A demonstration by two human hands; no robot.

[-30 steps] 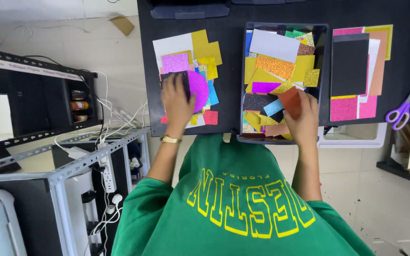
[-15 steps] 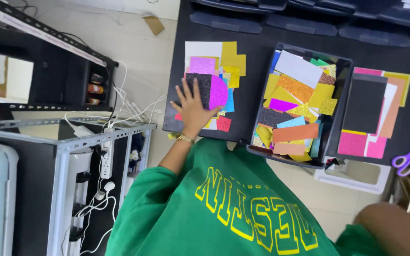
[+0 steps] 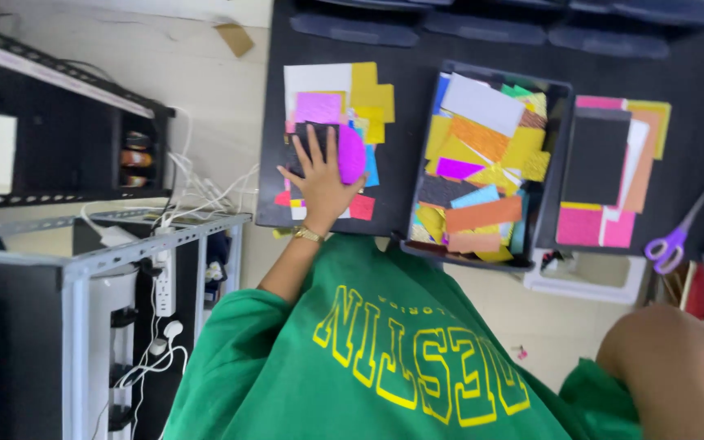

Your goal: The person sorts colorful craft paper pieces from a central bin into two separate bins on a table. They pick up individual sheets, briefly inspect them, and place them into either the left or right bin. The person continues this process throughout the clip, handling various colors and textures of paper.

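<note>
Compared with half a second earlier, the left hand (image 3: pixel 319 175) is found in the same place on the pile of coloured sheets (image 3: pixel 336 122), while the view has shifted so that the forearm at the lower right (image 3: pixel 678 375) now fills more of the corner. A second ago the right hand was reaching into the tray; now it is not seen, only that bare forearm, so whether it is wide or closed cannot be told.

The pile is made of flat, mostly rectangular sheets: white, yellow, glittery pink, black, blue and red, laid overlapping on the black table (image 3: pixel 417 49). A rounded magenta piece (image 3: pixel 352 153) lies just beside the fingers. The black tray (image 3: pixel 560 163) to the right is filled with loose scraps, among them orange, yellow, purple, light blue and white, some with a sparkly surface. Further right a second stack (image 3: pixel 609 175) is topped by a black sheet over pink and tan ones, and purple-handled scissors (image 3: pixel 674 236) lie near the table edge.

The left hand is spread wide and pressed flat, palm down, on the pile, nothing being gripped. A gold bracelet (image 3: pixel 309 235) is worn at the wrist, and a green sleeve (image 3: pixel 230 342) covers the upper arm.
</note>
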